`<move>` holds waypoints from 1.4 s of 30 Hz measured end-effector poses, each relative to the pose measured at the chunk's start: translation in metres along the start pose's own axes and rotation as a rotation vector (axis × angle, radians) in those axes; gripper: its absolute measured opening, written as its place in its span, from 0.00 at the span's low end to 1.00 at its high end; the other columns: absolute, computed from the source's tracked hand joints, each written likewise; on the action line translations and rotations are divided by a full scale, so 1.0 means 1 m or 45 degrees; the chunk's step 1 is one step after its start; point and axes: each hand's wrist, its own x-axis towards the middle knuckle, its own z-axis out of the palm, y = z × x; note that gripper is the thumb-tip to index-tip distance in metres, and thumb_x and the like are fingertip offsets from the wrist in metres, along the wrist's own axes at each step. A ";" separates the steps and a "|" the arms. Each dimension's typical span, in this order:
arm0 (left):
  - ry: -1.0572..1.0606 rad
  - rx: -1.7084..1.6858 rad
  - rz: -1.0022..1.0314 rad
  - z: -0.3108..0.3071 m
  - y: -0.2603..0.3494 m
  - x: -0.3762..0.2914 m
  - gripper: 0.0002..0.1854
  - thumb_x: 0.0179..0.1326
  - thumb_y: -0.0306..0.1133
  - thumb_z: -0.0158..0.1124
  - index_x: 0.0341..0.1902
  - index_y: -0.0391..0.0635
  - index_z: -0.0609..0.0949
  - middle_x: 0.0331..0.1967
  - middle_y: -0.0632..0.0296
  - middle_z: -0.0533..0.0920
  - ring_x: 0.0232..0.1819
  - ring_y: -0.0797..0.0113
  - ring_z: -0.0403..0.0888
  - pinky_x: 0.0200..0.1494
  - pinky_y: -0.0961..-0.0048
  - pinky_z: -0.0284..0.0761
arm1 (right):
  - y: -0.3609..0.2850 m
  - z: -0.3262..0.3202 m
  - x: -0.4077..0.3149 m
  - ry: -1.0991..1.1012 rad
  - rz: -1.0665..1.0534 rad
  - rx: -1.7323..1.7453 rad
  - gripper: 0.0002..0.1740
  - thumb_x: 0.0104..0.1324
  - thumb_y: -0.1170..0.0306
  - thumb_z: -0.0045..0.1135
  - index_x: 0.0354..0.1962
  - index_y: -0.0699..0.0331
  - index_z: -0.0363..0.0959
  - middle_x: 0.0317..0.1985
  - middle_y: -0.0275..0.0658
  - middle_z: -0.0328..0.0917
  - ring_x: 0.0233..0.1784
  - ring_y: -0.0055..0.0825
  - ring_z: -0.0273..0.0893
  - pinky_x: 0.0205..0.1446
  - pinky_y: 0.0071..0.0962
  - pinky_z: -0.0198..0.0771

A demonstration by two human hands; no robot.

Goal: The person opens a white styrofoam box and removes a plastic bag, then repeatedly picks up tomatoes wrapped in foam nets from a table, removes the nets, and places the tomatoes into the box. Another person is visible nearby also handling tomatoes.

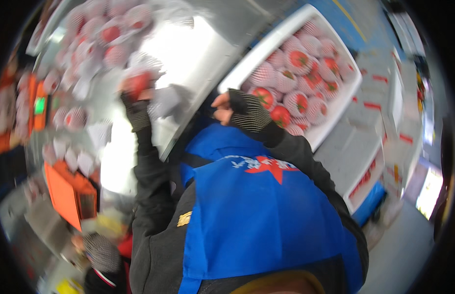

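Note:
My left hand (136, 110), in a dark fingerless glove, holds a red tomato (138, 83) over the shiny metal table (119, 154); motion blurs both. A white foam net (146, 60) appears just beyond the tomato. More white foam nets (167, 101) lie to the right of that hand. My right hand (246, 112), in a striped fingerless glove, hovers by the near left side of a white foam box (227, 82). Its fingers are bent, and I see nothing in them. Inside the box sit several tomatoes (298, 60), most in foam nets.
Many netted tomatoes (111, 35) are heaped at the table's far left. Orange equipment (64, 189) with a lit green display (40, 105) stands along the left. Another person's gloved hand (100, 251) shows at lower left. Grey-topped boxes (350, 154) with red tape stand to the right.

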 end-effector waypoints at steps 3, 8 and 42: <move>0.208 0.657 0.549 -0.078 -0.061 0.074 0.25 0.54 0.32 0.65 0.56 0.43 0.72 0.54 0.52 0.73 0.54 0.57 0.71 0.57 0.66 0.65 | 0.022 -0.017 -0.021 0.412 0.011 -0.303 0.10 0.59 0.71 0.61 0.37 0.65 0.72 0.27 0.30 0.73 0.30 0.15 0.70 0.35 0.17 0.68; 0.164 1.159 0.419 -0.153 -0.139 0.141 0.29 0.52 0.32 0.62 0.61 0.62 0.72 0.59 0.49 0.68 0.56 0.48 0.69 0.58 0.63 0.65 | 0.054 -0.096 -0.054 1.066 0.059 -1.312 0.31 0.50 0.64 0.64 0.51 0.65 0.66 0.44 0.49 0.73 0.45 0.44 0.73 0.47 0.40 0.71; -1.088 -0.706 -0.166 0.167 0.175 -0.131 0.36 0.47 0.31 0.71 0.60 0.41 0.65 0.47 0.57 0.75 0.48 0.69 0.75 0.50 0.74 0.74 | 0.021 -0.097 -0.130 0.647 -0.294 -0.221 0.26 0.60 0.65 0.59 0.54 0.67 0.64 0.45 0.39 0.72 0.44 0.24 0.72 0.45 0.25 0.71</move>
